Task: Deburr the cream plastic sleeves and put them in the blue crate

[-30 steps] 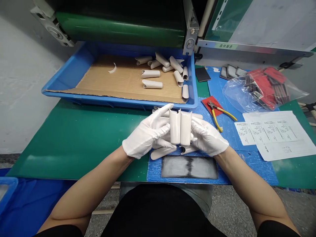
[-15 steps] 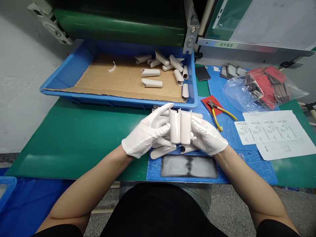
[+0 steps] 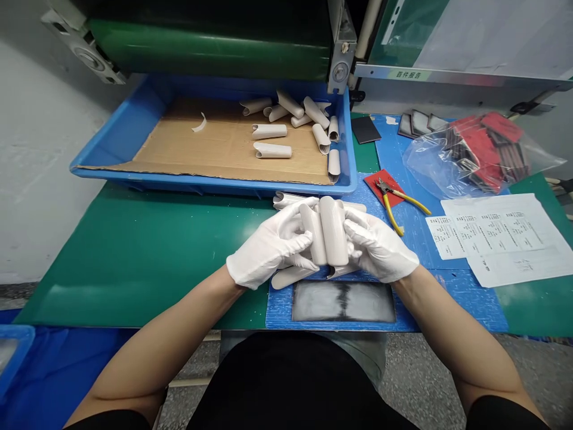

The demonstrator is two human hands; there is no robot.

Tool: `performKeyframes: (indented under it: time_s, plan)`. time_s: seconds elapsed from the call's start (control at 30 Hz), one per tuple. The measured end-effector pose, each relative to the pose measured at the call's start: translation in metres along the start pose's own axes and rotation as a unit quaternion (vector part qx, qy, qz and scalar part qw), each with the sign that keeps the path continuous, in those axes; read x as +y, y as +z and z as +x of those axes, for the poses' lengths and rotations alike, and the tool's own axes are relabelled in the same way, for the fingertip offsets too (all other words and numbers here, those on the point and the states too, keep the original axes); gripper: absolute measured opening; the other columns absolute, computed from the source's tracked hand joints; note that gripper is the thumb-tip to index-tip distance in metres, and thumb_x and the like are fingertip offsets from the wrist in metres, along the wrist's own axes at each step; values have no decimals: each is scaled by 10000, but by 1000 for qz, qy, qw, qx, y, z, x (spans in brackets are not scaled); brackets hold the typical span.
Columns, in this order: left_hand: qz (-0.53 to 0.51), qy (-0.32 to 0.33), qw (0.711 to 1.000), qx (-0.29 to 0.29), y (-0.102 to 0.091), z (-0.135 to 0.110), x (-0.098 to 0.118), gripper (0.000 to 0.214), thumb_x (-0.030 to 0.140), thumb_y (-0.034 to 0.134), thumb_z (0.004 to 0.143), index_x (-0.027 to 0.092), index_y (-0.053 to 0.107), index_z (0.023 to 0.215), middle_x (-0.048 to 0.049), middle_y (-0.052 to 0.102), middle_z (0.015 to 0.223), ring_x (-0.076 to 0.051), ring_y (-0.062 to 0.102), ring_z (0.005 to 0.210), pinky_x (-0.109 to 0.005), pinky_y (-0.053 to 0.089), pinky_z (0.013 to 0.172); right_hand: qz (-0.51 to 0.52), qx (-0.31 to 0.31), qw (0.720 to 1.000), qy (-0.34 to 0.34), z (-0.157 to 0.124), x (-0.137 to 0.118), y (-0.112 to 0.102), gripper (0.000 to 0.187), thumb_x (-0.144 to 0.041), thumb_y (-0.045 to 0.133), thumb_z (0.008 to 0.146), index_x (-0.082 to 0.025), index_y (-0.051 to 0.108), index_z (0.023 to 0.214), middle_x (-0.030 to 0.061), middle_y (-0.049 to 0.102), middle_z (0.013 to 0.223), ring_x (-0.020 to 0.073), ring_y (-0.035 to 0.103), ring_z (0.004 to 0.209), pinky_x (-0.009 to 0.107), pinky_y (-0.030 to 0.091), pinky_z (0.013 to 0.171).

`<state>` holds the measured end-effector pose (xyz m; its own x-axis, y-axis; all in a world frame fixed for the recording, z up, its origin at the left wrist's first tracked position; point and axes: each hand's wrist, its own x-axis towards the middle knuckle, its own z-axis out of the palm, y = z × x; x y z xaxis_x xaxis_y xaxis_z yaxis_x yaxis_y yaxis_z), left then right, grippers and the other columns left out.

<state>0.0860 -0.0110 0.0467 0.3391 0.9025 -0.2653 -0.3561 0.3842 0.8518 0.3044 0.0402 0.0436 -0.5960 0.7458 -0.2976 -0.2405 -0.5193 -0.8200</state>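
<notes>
Both white-gloved hands meet at the middle of the blue mat (image 3: pixel 286 307). My left hand (image 3: pixel 268 245) and my right hand (image 3: pixel 378 245) grip two curled off-white strips (image 3: pixel 324 230) side by side, their rounded backs facing up. More curled strips lie partly under my hands, one (image 3: pixel 290 277) near my left hand's little-finger side and another (image 3: pixel 295 200) beyond my fingers. Several similar strips (image 3: pixel 286 122) lie on cardboard in a blue plastic tray (image 3: pixel 215 185), beyond my hands.
Yellow-handled pliers (image 3: pixel 394 203) lie on a red pad to the right, near printed papers (image 3: pixel 501 239). A clear bag (image 3: pixel 474 155) holds red and dark pieces. A grey-smudged pad (image 3: pixel 344 301) lies nearest me. A green mat (image 3: pixel 134 257) extends left; green machinery (image 3: pixel 206 51) stands behind the tray.
The two held strips have turned in my hands, from open curled edges showing to rounded backs up, and they now lean slightly. The view has shifted a little.
</notes>
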Motion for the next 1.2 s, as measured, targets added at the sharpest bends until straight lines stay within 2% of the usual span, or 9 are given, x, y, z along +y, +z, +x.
performKeyframes:
  time_s: [0.1, 0.23, 0.3, 0.37, 0.53, 0.83, 1.0, 1.13, 1.2]
  plan:
    - [19, -5, 1000, 7, -1, 0, 1, 696, 363, 822, 955, 282, 530, 1581, -146, 502, 1696, -357, 754, 1236, -316, 745, 722, 6, 7, 1000, 13, 3, 2, -4, 481, -413, 985, 769, -207, 771, 1147, -23, 657, 862, 43, 491, 599, 155, 442, 531]
    - [65, 4, 998, 19, -1, 0, -1, 690, 420, 839, 939, 261, 576, 1557, -151, 594, 1606, -319, 781, 1141, -282, 720, 707, 2, -13, 1000, -10, 3, 6, -4, 457, -425, 972, 784, -171, 764, 1101, -37, 621, 800, 20, 402, 544, 154, 394, 498]
    - [85, 13, 996, 25, -1, 0, -2, 694, 428, 840, 938, 249, 582, 1557, -144, 631, 1566, -330, 758, 1199, -277, 709, 754, -12, -21, 1000, -21, 3, 8, -3, 488, -445, 955, 804, -171, 753, 1153, -53, 576, 733, 29, 377, 534, 158, 348, 475]
    - [93, 20, 995, 25, 0, 1, -2, 704, 426, 835, 943, 238, 575, 1570, -137, 645, 1552, -358, 711, 1301, -329, 708, 872, -30, -18, 999, -27, 2, 9, -2, 549, -472, 941, 813, -176, 731, 1226, -61, 553, 698, 40, 370, 526, 167, 318, 460]
    - [95, 34, 995, 26, 2, 1, -2, 712, 414, 832, 947, 235, 574, 1586, -123, 591, 1631, -390, 596, 1473, -469, 605, 1158, -54, -4, 998, -29, 2, 8, 0, 628, -494, 958, 774, -171, 716, 1255, -39, 607, 764, 47, 377, 534, 197, 353, 469]
    - [122, 59, 990, 35, -1, 1, -5, 706, 419, 821, 958, 238, 568, 1593, -98, 576, 1650, -370, 540, 1532, -466, 519, 1253, -62, 18, 997, -34, 0, 7, 2, 544, -423, 951, 782, -234, 741, 1247, 12, 692, 1014, 79, 477, 643, 211, 455, 541]
    - [88, 47, 995, 29, 0, 0, -4, 734, 433, 805, 968, 244, 526, 1620, -112, 538, 1683, -366, 551, 1524, -418, 591, 1167, -59, 33, 997, -42, 0, 7, 2, 441, -427, 924, 817, -247, 768, 1188, 2, 675, 954, 89, 486, 649, 219, 434, 550]
    - [30, 18, 999, -7, -1, 0, -2, 760, 428, 810, 957, 257, 512, 1635, -146, 616, 1595, -332, 754, 1219, -327, 698, 819, -27, 19, 998, -43, -2, 2, 3, 411, -440, 935, 794, -204, 771, 1087, -27, 608, 797, 67, 390, 566, 216, 400, 509]
    - [8, 12, 1000, -19, -1, -1, 0, 732, 402, 804, 959, 233, 534, 1618, -164, 651, 1545, -307, 783, 1105, -319, 693, 757, -18, 12, 998, -57, -3, -1, 3, 377, -425, 916, 814, -207, 774, 1087, -33, 590, 778, 73, 391, 563, 220, 434, 520]
